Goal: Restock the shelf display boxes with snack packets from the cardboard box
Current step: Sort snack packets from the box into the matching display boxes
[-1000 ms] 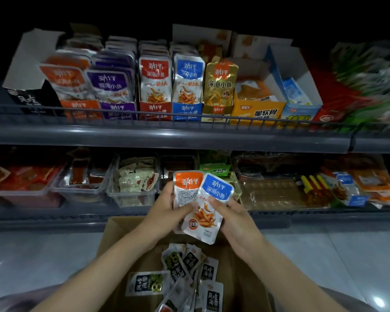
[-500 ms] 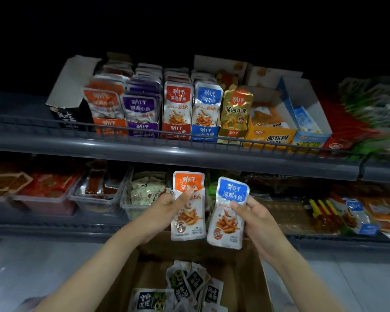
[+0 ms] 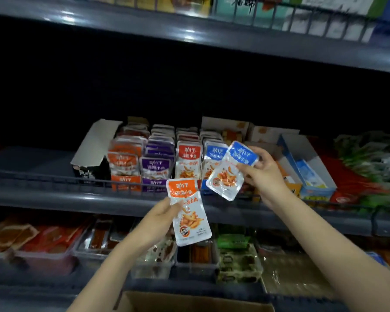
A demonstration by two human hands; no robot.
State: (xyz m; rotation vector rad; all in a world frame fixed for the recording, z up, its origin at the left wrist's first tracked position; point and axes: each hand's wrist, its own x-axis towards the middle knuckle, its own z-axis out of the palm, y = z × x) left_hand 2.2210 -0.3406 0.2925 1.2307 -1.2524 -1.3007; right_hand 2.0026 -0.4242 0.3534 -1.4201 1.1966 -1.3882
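Note:
My left hand (image 3: 159,219) grips an orange-topped snack packet (image 3: 188,212) upright in front of the middle shelf's edge. My right hand (image 3: 263,174) holds a blue-topped snack packet (image 3: 231,171), tilted, just in front of the blue row of packets (image 3: 213,154) in the display boxes. Those boxes (image 3: 154,164) hold orange, purple, red and blue rows side by side on the middle shelf. Only the top rim of the cardboard box (image 3: 189,300) shows at the bottom edge.
A wire rail (image 3: 54,177) runs along the middle shelf's front. A black box with a raised white flap (image 3: 95,145) stands left of the rows; yellow and blue open boxes (image 3: 309,174) stand to the right. Clear trays of snacks (image 3: 95,242) fill the lower shelf. Another shelf (image 3: 212,34) hangs overhead.
Both hands have risen from above the cardboard box toward the middle shelf. The packets have moved apart, the blue one now up at the blue row. The view has tilted upward.

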